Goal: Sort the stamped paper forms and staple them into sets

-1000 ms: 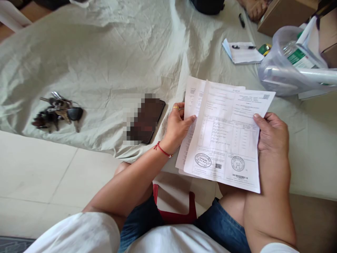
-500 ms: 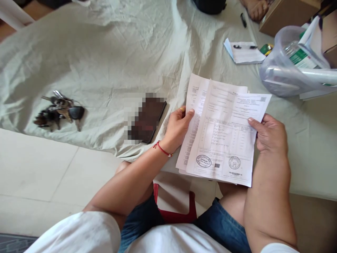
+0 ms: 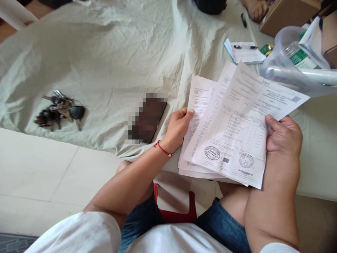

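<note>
Several printed paper sheets lie fanned out between my two hands, above the cloth's front edge. My left hand (image 3: pixel 180 124) pinches the left edge of the lower sheets (image 3: pixel 201 92), thumb on top. Thumb uppermost, my right hand (image 3: pixel 284 135) grips the right side of the top sheet (image 3: pixel 242 123), a form with a table and two round stamps near its bottom. The top sheet is tilted to the right and partly covers the ones beneath. How many sheets each hand holds I cannot tell. Left of my left hand lies a dark phone (image 3: pixel 150 119), partly blurred out.
A bunch of keys (image 3: pixel 61 109) rests on the pale cloth (image 3: pixel 105 63) at left. At upper right stand a clear plastic tub (image 3: pixel 279 58) with papers and a bottle, a notepad (image 3: pixel 247 52) with a pen, and a cardboard box (image 3: pixel 289 15). Someone's bare foot (image 3: pixel 259 10) is beside the box.
My right hand has moved right with the top sheet, which has turned clockwise and slid apart from the lower sheets, fanning the stack. My left hand has stayed in place.
</note>
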The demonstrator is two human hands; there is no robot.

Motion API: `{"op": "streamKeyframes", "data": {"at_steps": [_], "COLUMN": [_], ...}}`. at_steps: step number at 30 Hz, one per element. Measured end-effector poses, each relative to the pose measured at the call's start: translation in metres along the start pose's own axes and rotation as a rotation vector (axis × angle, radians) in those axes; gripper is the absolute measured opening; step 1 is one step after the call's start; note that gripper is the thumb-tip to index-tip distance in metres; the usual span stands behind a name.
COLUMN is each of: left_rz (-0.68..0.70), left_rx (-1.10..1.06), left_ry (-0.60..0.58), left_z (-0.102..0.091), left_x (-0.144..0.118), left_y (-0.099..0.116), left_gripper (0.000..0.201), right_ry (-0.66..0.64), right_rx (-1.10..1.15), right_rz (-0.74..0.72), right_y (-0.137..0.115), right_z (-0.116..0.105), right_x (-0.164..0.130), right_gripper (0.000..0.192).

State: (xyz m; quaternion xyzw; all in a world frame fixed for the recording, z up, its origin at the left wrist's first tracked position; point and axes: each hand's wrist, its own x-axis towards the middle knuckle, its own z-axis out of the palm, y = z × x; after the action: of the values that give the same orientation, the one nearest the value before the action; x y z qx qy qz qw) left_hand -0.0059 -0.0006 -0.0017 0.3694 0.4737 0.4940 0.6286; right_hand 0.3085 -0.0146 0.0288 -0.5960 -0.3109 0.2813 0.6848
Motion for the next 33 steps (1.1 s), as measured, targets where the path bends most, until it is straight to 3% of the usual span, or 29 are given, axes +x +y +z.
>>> {"op": "streamKeyframes", "data": {"at_steps": [8, 14, 23, 29, 33], "left_rz": [-0.044, 0.001, -0.019, -0.025, -0.033], "left_rx": [-0.027, -0.05, -0.081, -0.138, -0.119], "left_ry": [-0.024, -0.045, -0.045, -0.057, -0.006], "left_z": [-0.001, -0.001, 0.0, 0.001, 0.003], "left_x": [0.0, 0.002, 0.0, 0.001, 0.001], "left_y": [0.001, -0.003, 0.0, -0.003, -0.002], "left_gripper": [0.026, 0.021, 0.034, 0.035, 0.034], "right_ry": [-0.05, -0.097, -0.21, -0.108, -0.056], "right_rx": [-0.034, -0.095, -0.239, -0.168, -0.147], "right_rz": [0.024, 0.069, 0.15, 0.117, 0.078], "right_y": [-0.006, 0.003, 0.013, 0.01, 0.011], "right_z": [0.007, 0.01, 0.0, 0.01, 0.011], "right_x": [-0.01, -0.012, -0.01, -0.012, -0.009], "right_gripper": [0.042, 0.056, 0.056, 0.054, 0.055]}}
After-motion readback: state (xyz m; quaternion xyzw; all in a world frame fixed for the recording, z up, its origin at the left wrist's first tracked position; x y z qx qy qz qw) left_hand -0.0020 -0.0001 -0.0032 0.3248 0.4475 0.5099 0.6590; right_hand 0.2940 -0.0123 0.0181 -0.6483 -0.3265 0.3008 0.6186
